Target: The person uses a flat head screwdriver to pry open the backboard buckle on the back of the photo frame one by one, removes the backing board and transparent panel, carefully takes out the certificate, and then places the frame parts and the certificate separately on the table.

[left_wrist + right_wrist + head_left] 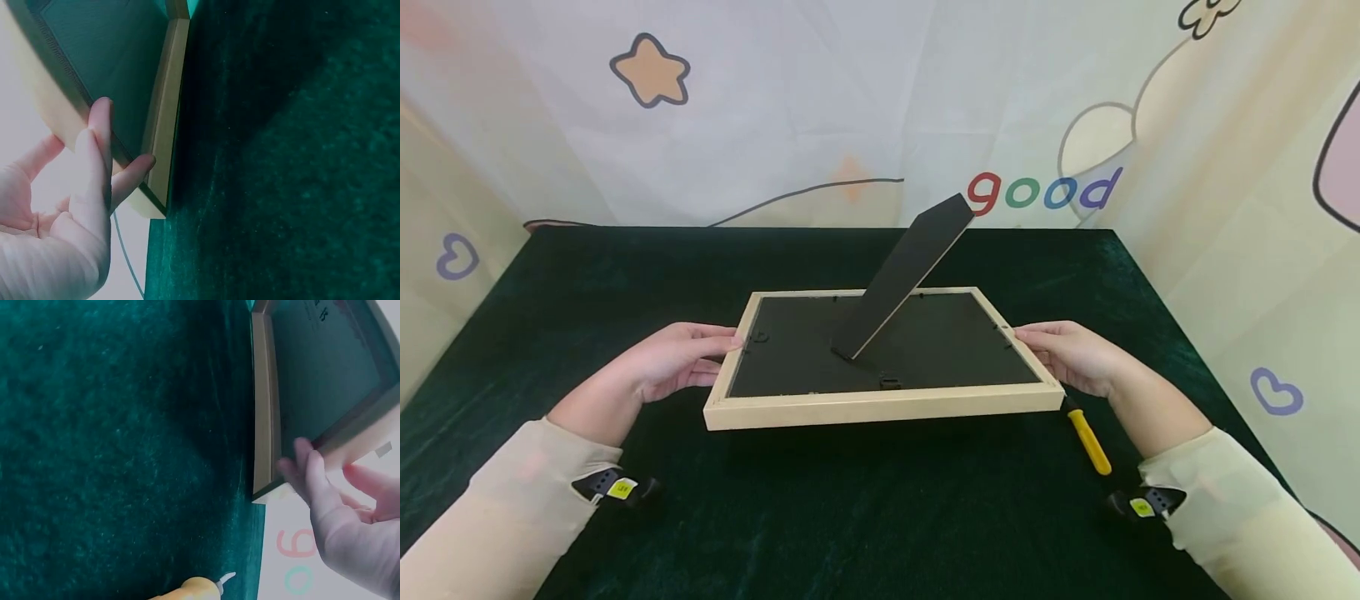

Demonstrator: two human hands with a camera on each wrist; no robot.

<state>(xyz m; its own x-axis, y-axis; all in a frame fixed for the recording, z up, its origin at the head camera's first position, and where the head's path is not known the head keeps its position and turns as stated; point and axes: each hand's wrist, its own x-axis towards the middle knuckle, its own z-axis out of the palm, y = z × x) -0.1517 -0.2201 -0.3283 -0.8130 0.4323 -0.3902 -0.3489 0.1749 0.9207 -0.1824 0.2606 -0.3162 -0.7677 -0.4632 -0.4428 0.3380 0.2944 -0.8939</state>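
Observation:
A light wooden picture frame [880, 406] is held level over the table, its black backing board [797, 346] facing up. From the board a black easel leg [910, 267] sticks up, slanting back and to the right. My left hand [681, 358] grips the frame's left side, thumb on top and fingers beneath. On the opposite side my right hand [1078, 358] pinches the frame the same way. Both wrist views look at its underside, where the left fingertips [103, 109] and right fingertips [303, 450] reach over the inner edge of the wooden border.
A yellow-handled screwdriver [1090, 442] lies on the dark green cloth [880, 517] near my right hand, partly hidden by the frame. Behind the table hangs a pale printed curtain [790, 108]; more curtain stands at both sides.

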